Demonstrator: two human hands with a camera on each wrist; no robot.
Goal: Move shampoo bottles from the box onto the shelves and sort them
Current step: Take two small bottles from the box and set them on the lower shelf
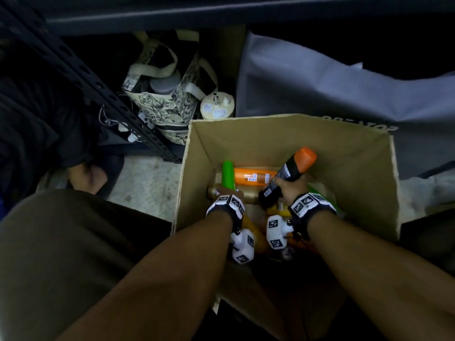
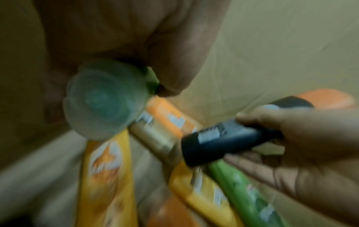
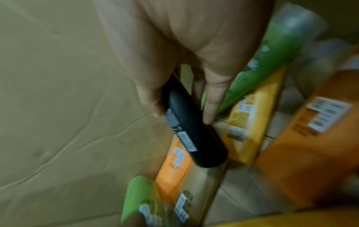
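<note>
An open cardboard box (image 1: 270, 141) stands on the floor with both my hands inside it. My left hand (image 1: 229, 193) grips a green bottle (image 1: 227, 177), whose clear cap (image 2: 104, 101) faces the left wrist camera. Held tilted above the pile in my right hand (image 1: 290, 187) is a black bottle (image 1: 283, 180) with an orange cap (image 1: 305, 158); thumb and fingers wrap it in the right wrist view (image 3: 190, 130). Below lie an orange bottle (image 1: 253, 175), a gold bottle (image 2: 155, 138), yellow bottles (image 2: 106, 176) and another green bottle (image 2: 242, 192).
A dark perforated shelf upright (image 1: 86, 77) slants at the left, with a shelf edge (image 1: 221, 13) across the top. A printed tote bag (image 1: 167, 99) and a round cream container (image 1: 217, 105) sit behind the box. Grey cloth (image 1: 320, 82) lies to the right. My olive-clad leg (image 1: 61, 254) is at lower left.
</note>
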